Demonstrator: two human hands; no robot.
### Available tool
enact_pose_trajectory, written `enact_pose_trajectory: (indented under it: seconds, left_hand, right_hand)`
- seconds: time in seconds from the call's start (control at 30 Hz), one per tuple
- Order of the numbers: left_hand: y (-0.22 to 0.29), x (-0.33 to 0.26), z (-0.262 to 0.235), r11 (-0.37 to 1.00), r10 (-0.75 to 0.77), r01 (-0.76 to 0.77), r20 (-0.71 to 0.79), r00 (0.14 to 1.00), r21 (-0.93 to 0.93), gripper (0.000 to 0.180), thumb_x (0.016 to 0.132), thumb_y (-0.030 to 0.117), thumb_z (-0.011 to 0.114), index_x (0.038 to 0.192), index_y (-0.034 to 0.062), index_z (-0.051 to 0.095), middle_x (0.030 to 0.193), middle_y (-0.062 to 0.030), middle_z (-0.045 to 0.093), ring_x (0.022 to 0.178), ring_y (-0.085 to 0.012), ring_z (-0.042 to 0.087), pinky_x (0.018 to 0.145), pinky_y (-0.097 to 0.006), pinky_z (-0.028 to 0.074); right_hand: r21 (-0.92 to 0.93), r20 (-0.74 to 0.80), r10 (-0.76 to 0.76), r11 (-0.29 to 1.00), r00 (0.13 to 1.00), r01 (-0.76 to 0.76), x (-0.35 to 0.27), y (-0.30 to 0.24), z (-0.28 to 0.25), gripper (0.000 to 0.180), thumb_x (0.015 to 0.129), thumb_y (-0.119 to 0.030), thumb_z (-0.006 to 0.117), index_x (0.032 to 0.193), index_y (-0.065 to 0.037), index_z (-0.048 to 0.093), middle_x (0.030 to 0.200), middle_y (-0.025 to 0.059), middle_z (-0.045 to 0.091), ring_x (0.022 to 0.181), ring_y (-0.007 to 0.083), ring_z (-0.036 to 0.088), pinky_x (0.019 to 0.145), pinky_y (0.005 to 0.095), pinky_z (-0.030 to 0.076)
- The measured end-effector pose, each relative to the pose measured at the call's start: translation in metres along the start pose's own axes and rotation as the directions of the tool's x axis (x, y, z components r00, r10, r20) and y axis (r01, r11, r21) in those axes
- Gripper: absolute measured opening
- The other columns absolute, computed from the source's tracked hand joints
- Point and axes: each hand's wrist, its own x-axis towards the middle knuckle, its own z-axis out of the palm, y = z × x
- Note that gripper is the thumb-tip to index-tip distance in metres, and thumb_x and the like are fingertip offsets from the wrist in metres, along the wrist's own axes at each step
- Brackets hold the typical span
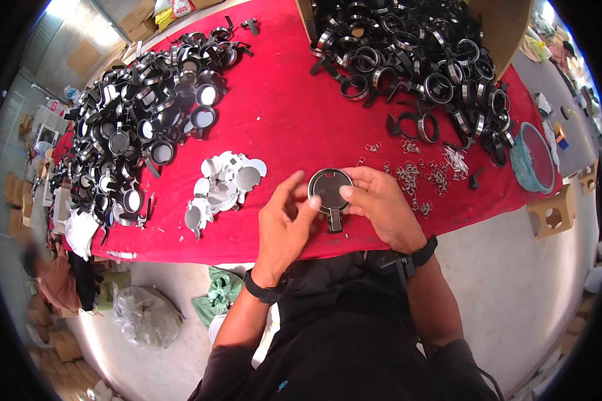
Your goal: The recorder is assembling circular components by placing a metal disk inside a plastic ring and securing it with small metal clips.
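Red cloth (274,87) below; left hand (284,224) and right hand (386,206) grasp one disc-filled ring (330,188), finished-looking rings (119,142) beyond the left, open rings (408,53) (plenty remaining!) beyond the right.

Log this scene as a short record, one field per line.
Left hand: left hand grips the left side of a round black piece
Right hand: right hand grips its right side
Piece: tab pointing toward the person
Surface: red cloth
Left of hands: loose silver discs, then a heap of black rings
Right of hands: small wire clips
Upper right: second ring heap
Right edge: blue basket
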Motion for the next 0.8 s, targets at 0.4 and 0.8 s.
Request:
enact_pose_trajectory:
  seconds: [0.4, 0.8]
  left_hand:
    - [0.0024, 0.0056, 0.0019, 0.951, -0.269, 0.272, 0.046, 0.962, -0.149, 0.03, 0.117, 0.024, 0.07, 0.13, -0.0021, 0.072, 0.082, -0.0016, 0.073, 0.061, -0.0064, 0.063, 0.051, -0.024, 0.047]
    - [0.001, 0.0025, 0.0046, 0.97, -0.202, 0.208, 0.058, 0.978, -0.128, 0.029, 0.117, 0.025, 0.071, 0.131, -0.0003, 0.072, 0.082, -0.0006, 0.073, 0.061, -0.0057, 0.062, 0.051, -0.024, 0.045]
  right_hand:
    - [0.003, -0.016, -0.077, 0.997, 0.997, 0.078, -0.0022, 0.0034, 0.0097, 0.036, 0.106, -0.004, 0.074, 0.138, 0.009, 0.064, 0.114, 0.0135, 0.081, 0.093, 0.0137, 0.077, 0.075, 0.028, 0.063]
    - [0.135, 0.025, -0.07, 0.989, 0.997, 0.066, -0.0032, 0.003, 0.0064, 0.04, 0.106, -0.004, 0.074, 0.142, 0.009, 0.063, 0.122, 0.013, 0.078, 0.105, 0.0141, 0.075, 0.088, 0.029, 0.061]
